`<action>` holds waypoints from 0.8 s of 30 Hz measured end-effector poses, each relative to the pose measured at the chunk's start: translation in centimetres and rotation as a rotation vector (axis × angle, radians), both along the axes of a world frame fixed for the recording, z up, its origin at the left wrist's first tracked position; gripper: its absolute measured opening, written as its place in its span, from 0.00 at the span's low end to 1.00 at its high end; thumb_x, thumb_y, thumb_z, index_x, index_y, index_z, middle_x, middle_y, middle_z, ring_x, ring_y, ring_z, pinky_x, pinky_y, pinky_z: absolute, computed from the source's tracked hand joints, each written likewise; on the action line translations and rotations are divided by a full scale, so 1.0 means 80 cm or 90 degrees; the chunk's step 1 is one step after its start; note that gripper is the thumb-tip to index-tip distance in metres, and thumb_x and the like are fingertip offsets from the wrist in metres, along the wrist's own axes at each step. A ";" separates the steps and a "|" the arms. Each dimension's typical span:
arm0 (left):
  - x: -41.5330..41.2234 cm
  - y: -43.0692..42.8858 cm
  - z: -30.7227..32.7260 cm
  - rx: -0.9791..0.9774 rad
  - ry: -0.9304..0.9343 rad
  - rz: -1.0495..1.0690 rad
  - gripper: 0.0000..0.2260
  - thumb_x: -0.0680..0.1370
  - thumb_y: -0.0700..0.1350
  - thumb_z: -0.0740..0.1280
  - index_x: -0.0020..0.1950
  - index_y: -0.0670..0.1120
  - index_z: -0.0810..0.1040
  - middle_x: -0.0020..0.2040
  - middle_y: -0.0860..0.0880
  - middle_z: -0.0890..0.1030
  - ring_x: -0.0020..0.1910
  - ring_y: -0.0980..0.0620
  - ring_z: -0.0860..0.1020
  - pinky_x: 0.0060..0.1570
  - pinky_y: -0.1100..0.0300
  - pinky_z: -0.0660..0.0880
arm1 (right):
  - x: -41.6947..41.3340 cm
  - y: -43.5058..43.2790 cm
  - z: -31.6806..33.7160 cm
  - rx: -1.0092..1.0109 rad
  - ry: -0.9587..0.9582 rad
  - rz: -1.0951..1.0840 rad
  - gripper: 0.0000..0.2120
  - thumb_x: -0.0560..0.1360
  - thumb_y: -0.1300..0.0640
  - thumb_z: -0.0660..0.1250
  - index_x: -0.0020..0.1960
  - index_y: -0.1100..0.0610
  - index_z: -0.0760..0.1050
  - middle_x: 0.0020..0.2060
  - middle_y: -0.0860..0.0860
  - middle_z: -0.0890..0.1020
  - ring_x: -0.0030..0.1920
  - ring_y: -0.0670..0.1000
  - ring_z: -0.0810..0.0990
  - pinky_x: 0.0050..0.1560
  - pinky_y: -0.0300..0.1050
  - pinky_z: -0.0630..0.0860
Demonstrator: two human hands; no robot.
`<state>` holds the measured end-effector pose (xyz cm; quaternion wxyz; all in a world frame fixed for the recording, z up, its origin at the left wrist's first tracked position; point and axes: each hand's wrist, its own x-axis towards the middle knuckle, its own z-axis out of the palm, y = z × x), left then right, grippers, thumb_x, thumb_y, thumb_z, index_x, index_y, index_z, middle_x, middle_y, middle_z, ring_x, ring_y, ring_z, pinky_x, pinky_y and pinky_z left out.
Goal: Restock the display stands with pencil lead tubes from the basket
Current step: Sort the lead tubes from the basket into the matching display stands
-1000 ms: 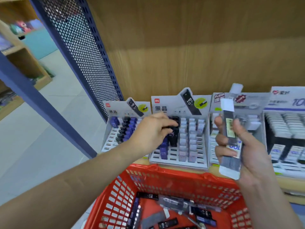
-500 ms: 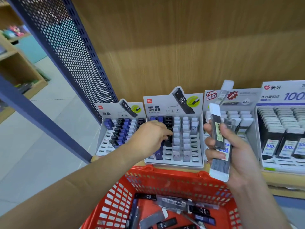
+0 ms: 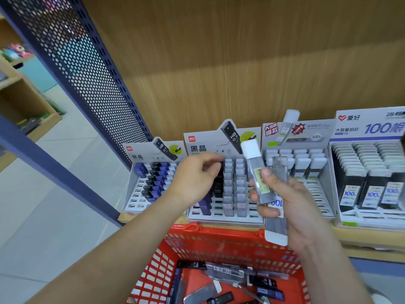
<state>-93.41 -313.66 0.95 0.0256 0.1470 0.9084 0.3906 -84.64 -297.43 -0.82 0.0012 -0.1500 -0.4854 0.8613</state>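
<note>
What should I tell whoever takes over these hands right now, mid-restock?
Left hand: curled over the second stand; too blurred to tell whether it holds a tube.
Right hand: grips two clear white-capped tubes.
Basket: in front of the shelf, many loose tubes inside.
Done: stands partly filled.
Left: the held pair likely belongs in the third stand, whose front slots are empty; then empty the basket.
</note>
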 end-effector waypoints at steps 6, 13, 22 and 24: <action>0.034 -0.011 0.061 0.441 -0.358 -0.139 0.14 0.72 0.41 0.68 0.58 0.47 0.80 0.54 0.46 0.83 0.46 0.51 0.81 0.43 0.61 0.78 | 0.006 -0.006 0.007 -0.003 0.032 0.181 0.12 0.71 0.51 0.67 0.44 0.59 0.83 0.27 0.55 0.74 0.20 0.46 0.66 0.23 0.34 0.57; 0.037 -0.017 0.071 0.301 -0.162 0.011 0.03 0.70 0.42 0.73 0.41 0.44 0.82 0.31 0.48 0.81 0.28 0.55 0.76 0.32 0.65 0.77 | 0.003 -0.016 0.006 -0.088 0.022 0.287 0.24 0.76 0.41 0.58 0.43 0.63 0.76 0.26 0.52 0.75 0.19 0.43 0.60 0.22 0.35 0.55; 0.006 -0.075 0.080 0.107 0.052 0.123 0.12 0.78 0.36 0.65 0.42 0.52 0.79 0.36 0.48 0.81 0.34 0.52 0.80 0.41 0.56 0.79 | -0.012 -0.014 -0.001 -0.360 0.001 0.056 0.18 0.70 0.66 0.66 0.60 0.69 0.74 0.55 0.64 0.83 0.42 0.53 0.84 0.40 0.44 0.83; 0.002 -0.091 0.077 0.052 0.060 0.122 0.12 0.79 0.36 0.64 0.43 0.53 0.79 0.40 0.42 0.82 0.39 0.43 0.81 0.47 0.47 0.80 | -0.014 -0.019 -0.003 -0.392 -0.018 -0.015 0.12 0.80 0.63 0.58 0.60 0.66 0.75 0.53 0.59 0.85 0.47 0.55 0.86 0.45 0.49 0.84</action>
